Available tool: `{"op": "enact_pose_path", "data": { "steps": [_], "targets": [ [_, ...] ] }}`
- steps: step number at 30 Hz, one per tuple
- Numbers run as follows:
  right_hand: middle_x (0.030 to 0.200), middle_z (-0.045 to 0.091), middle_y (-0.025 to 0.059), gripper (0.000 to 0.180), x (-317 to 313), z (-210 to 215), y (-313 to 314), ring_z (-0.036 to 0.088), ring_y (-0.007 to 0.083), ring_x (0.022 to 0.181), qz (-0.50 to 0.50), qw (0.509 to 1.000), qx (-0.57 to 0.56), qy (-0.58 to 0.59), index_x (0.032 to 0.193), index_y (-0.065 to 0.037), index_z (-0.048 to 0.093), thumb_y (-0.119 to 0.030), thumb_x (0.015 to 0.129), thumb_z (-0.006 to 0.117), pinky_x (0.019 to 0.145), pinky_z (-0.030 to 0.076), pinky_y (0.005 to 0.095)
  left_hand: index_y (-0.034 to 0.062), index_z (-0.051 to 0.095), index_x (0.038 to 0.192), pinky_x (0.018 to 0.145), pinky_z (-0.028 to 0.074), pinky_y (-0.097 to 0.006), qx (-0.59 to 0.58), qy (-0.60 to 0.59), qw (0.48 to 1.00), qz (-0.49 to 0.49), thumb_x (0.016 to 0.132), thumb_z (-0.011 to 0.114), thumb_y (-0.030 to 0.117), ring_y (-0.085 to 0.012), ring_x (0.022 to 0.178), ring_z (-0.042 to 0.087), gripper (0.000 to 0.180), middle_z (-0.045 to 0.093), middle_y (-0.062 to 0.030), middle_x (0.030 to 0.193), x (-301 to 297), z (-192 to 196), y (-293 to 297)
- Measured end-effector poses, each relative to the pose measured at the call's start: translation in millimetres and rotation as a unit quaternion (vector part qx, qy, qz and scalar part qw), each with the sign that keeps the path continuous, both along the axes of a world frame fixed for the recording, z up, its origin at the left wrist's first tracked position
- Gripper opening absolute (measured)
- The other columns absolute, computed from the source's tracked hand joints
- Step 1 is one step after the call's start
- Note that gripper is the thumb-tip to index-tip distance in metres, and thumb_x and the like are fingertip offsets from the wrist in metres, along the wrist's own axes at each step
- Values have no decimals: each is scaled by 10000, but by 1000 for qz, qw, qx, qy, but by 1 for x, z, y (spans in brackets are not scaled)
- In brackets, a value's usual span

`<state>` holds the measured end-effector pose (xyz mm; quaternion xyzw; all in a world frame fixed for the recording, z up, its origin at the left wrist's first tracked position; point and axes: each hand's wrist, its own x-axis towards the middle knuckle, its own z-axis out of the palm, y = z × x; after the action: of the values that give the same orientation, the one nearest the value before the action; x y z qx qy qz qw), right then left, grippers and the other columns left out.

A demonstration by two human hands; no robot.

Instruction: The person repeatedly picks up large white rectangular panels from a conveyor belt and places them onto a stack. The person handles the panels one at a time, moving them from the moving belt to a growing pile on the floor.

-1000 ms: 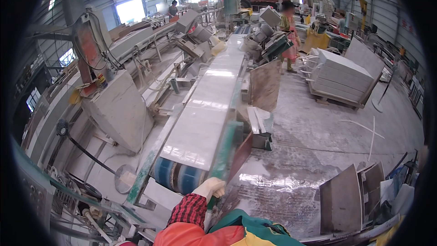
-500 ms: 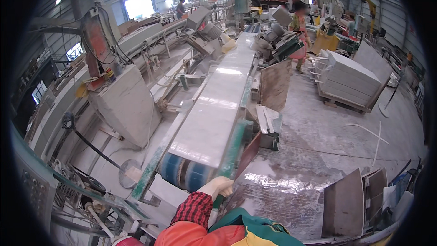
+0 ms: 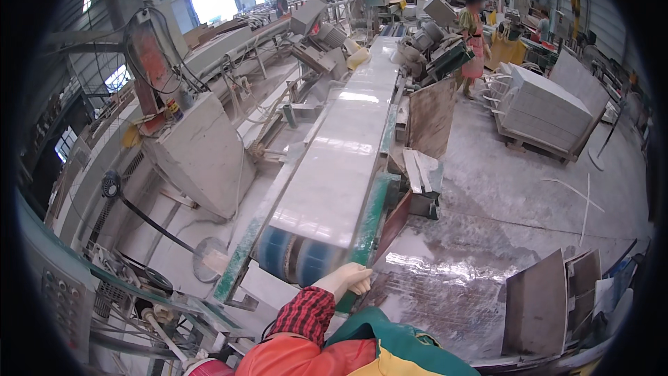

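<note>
My left hand (image 3: 353, 280), pale or in a pale glove, is closed at the near right end of a conveyor, over its green side rail (image 3: 379, 202). A red-black checked cuff and an orange sleeve reach in from the lower edge. The fingers are curled, and whatever they hold, if anything, is hidden. In front of the hand runs the long conveyor, with a glossy whitish surface (image 3: 332, 181) stretching away from me. Blue roller bands (image 3: 320, 261) show at its near end. My right hand is out of sight. Green and yellow cloth lies across my front.
A grey-white block-shaped housing (image 3: 205, 153) and a button panel (image 3: 66, 299) stand left. Brown boards (image 3: 536, 299) lean at the lower right, near wet floor (image 3: 452, 271). Stacked white slabs (image 3: 546, 108) sit farther right. A person in a pink apron (image 3: 473, 49) stands beyond the motors.
The view has swung slightly left, so most of the scene sits farther right. My left hand remains at the green rail's near end, still closed. The person at far right looks more upright.
</note>
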<state>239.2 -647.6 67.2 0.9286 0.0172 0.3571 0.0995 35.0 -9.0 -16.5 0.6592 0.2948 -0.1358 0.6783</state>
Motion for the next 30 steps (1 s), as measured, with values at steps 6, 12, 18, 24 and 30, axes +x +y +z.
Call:
{"op": "enact_pose_path", "data": {
  "steps": [6, 12, 18, 24, 30],
  "targets": [
    [921, 580, 132, 411, -3, 0, 6, 566, 219, 698, 5, 1000, 23, 9, 1284, -168, 526, -326, 912, 598, 565, 490, 405, 3, 694, 852, 542, 541, -276, -94, 39, 995, 5, 984, 489, 356, -178, 574, 657, 429, 696, -78, 748, 3, -9, 9],
    [937, 584, 137, 421, -5, 0, 9, 571, 220, 706, 13, 999, 37, 18, 1295, -175, 517, -324, 911, 604, 565, 493, 405, -12, 682, 879, 558, 544, -297, -121, -22, 992, -4, 981, 506, 346, -178, 629, 663, 412, 698, -99, 786, -6, -54, 18],
    [953, 588, 142, 431, -14, -2, 10, 576, 220, 715, 0, 998, 50, 27, 1306, -182, 509, -321, 910, 610, 565, 495, 406, -26, 670, 906, 568, 541, -293, -92, 28, 994, 56, 971, 521, 354, -184, 643, 660, 413, 690, -108, 807, 4, 57, -7],
    [969, 592, 147, 443, -14, 3, 14, 581, 220, 723, 1, 998, 59, 28, 1316, -190, 500, -319, 909, 616, 566, 497, 407, -32, 666, 916, 598, 540, -293, -158, -17, 987, 17, 978, 503, 336, -192, 654, 651, 407, 677, -110, 814, -5, -5, 15],
    [984, 596, 152, 455, -21, 5, 14, 587, 221, 732, -4, 998, 60, 33, 1327, -197, 492, -316, 908, 621, 566, 500, 407, -49, 658, 913, 579, 522, -302, -82, 95, 991, 35, 986, 488, 316, -185, 639, 619, 409, 659, -100, 788, 8, 53, 1]
  ]
}}
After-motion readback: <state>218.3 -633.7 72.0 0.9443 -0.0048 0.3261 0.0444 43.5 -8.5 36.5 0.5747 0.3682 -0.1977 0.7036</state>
